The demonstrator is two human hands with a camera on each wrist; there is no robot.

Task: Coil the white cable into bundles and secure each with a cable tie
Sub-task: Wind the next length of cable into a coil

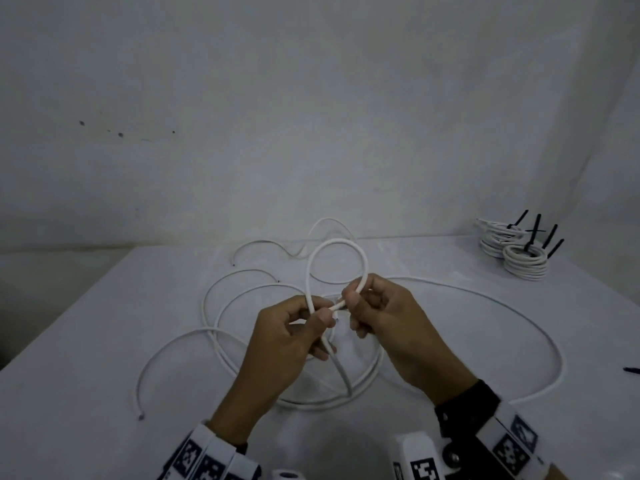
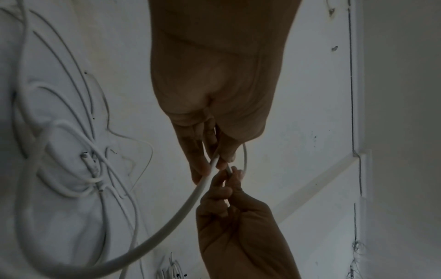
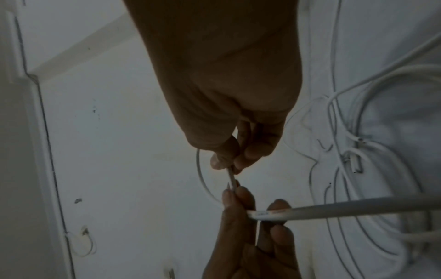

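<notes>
Both hands are raised above the table, close together at the centre of the head view. The left hand pinches the white cable between thumb and curled fingers, its grip closed on the strand where the strand drops toward the table. The right hand also has its grip closed on the same cable, thumb and forefinger pinching it just beside the left hand's thumb. Between the two grips the cable rises into a single upright loop, whose top stands on the far side of the hands. In the left wrist view the left hand holds the cable at its fingertips, with the right hand meeting it from below; in the right wrist view the right hand pinches a short length of the cable that runs straight down to the fingers of the left hand. The rest of the cable — along with other loose white strands — lies in wide, overlapping curves on the table under and around the hands, one free end resting at the near left. At the far right of the table sit the finished bundles, each a tight white coil with black cable ties whose tails stick upward. A small black item lies at the right edge; what it is cannot be told.
</notes>
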